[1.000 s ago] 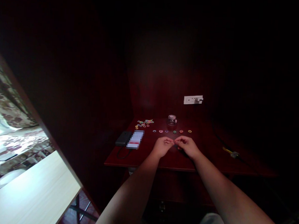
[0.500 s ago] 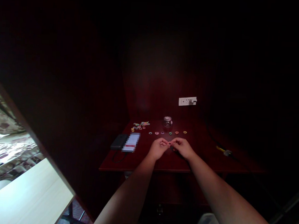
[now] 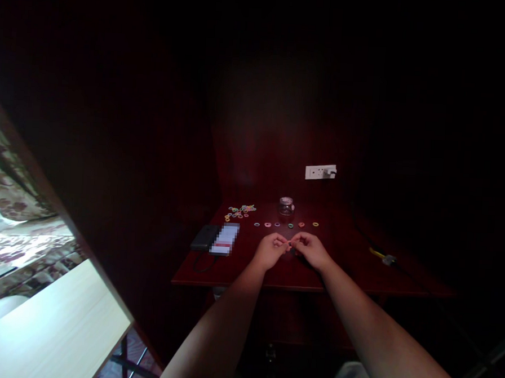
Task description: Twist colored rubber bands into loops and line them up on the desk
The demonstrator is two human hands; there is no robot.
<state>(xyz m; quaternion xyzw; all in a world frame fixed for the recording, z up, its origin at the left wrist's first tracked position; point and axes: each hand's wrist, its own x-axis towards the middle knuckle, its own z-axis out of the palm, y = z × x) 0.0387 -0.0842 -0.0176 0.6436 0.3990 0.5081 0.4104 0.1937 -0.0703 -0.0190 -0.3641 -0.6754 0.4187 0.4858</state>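
My left hand (image 3: 270,251) and my right hand (image 3: 311,250) meet above the front middle of the dark red table (image 3: 248,274). Their fingertips pinch a small pinkish band (image 3: 290,242) between them. Just beyond the hands lies a row of small coloured bands, among them a blue one (image 3: 257,224), a purple one (image 3: 277,224), a green one (image 3: 290,225) and a yellow one (image 3: 315,224). A loose pile of coloured bands (image 3: 240,212) is at the back left. Behind the row stands a clear jar (image 3: 286,206).
A black box-shaped device (image 3: 204,237) with a cable lies at the left, beside a phone (image 3: 225,239) whose screen is blurred. A yellow and grey cable piece (image 3: 387,259) is on the right. The wall holds a white socket (image 3: 320,172). A pale tabletop (image 3: 59,325) stands lower left.
The whole view has shifted slightly, so the table appears a little further right. Both hands still pinch the band, which now shows less between the fingertips.
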